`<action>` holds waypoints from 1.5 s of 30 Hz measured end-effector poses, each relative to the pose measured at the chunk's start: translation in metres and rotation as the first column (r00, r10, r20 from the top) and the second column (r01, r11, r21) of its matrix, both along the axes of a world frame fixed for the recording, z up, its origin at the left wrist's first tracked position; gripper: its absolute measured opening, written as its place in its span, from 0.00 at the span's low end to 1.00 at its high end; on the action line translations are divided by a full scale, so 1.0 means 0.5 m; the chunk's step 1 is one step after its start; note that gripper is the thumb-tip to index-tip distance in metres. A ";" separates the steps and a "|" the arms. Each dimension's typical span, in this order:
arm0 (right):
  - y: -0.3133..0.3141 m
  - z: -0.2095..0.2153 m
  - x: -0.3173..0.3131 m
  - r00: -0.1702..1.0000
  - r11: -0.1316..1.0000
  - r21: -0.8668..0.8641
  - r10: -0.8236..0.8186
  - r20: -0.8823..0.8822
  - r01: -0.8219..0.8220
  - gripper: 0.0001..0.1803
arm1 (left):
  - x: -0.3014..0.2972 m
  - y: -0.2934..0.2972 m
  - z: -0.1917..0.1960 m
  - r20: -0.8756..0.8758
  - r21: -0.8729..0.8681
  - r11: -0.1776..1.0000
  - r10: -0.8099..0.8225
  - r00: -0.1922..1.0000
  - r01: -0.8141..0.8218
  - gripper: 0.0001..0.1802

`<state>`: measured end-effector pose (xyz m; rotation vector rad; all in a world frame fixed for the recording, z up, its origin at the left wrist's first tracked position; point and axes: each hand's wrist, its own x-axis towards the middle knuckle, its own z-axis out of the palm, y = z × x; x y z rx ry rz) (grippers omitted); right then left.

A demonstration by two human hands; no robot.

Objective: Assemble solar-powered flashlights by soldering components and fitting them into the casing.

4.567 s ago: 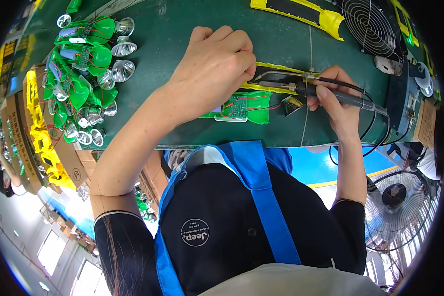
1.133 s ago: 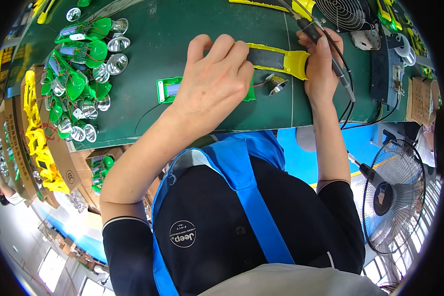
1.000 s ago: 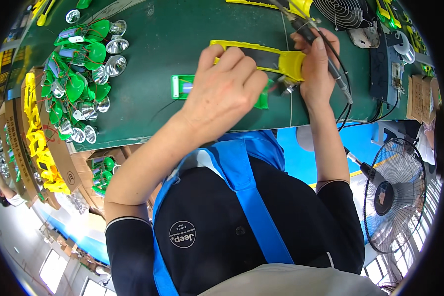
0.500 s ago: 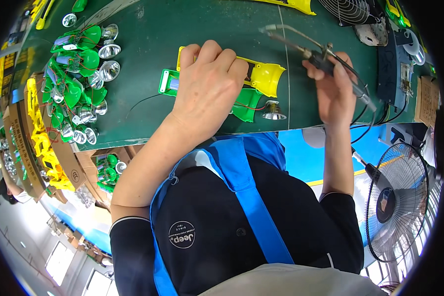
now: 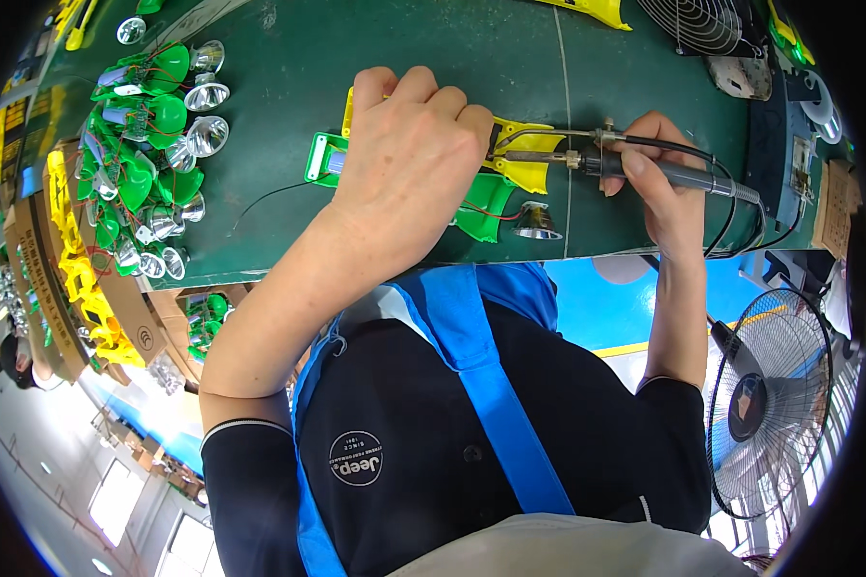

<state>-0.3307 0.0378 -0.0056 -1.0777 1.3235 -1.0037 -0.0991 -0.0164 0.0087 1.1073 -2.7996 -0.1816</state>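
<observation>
My left hand is closed over a yellow plastic flashlight shell on the bench, covering its middle. Below it lies a green shell half, partly under the same hand. A red wire links that half to a shiny reflector cup. In my right hand is a soldering iron with a thin solder-feed tube clamped alongside. Its tip reaches the dark part inside the yellow shell, right beside my left fingers. The exact contact point is hidden.
Several green shells with wires and reflectors are heaped at the left of the green bench. Yellow parts stand in a carton beyond its edge. A blue-grey box and a caged fan occupy the right.
My right hand has lowered the soldering iron from above right, bringing the tip to the yellow shell beside my left hand. My left hand stays in nearly the same place.
</observation>
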 end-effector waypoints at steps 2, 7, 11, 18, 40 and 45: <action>0.001 0.001 0.003 1.000 1.000 -0.006 -0.018 -0.021 0.018 0.14 | -0.001 0.000 0.001 -0.003 0.003 1.000 0.004 1.000 -0.004 0.04; 0.004 0.000 0.005 1.000 1.000 -0.007 -0.015 -0.023 0.015 0.14 | -0.004 -0.002 0.004 0.047 0.008 1.000 0.027 0.999 -0.027 0.02; 0.006 0.000 0.004 1.000 1.000 -0.020 -0.001 -0.027 0.000 0.14 | -0.004 -0.002 0.007 0.049 0.017 1.000 0.023 0.999 -0.023 0.01; 0.021 -0.008 -0.004 0.996 0.994 -0.064 -0.091 0.021 0.092 0.15 | -0.004 -0.005 0.011 0.037 0.039 0.999 0.002 0.999 -0.003 0.04; 0.027 -0.020 0.021 0.940 0.943 -0.174 -0.238 0.244 0.284 0.13 | 0.020 -0.016 0.028 -0.089 0.164 0.986 0.015 0.996 -0.001 0.04; 0.048 -0.027 0.013 0.928 0.930 -0.212 -0.233 0.292 0.301 0.12 | 0.175 0.017 0.093 0.053 -0.154 0.959 0.250 0.967 -0.239 0.15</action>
